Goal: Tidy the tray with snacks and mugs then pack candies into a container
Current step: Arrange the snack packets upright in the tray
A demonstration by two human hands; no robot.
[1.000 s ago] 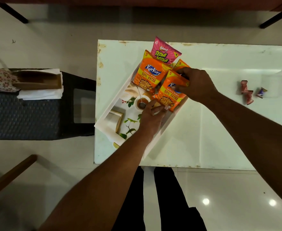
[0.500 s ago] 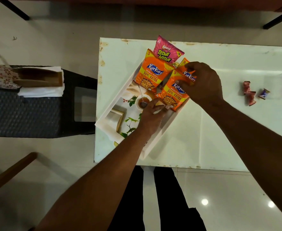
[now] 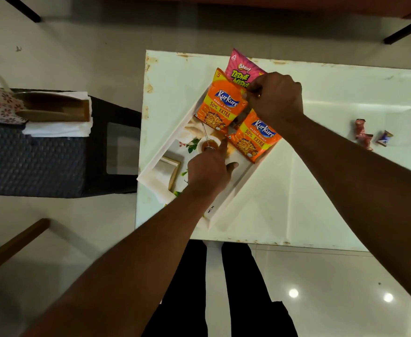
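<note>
On the table [image 3: 296, 190], the tray [image 3: 233, 198] holds snack packets [image 3: 220, 107] and a cup [image 3: 208, 145].

The person shows bare forearms [image 3: 126, 263], black trousers [image 3: 243, 288], and a small gold ring [image 3: 258, 95] on the right hand [image 3: 276, 99].

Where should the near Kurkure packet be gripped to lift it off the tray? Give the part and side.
Best grip: the bottom seam at the near end of the Kurkure packet, coming from the right, over the tray wall. It lies flat, face up, that end free, while its far end runs under the right hand; pinching the seam likely spares the contents.
</note>
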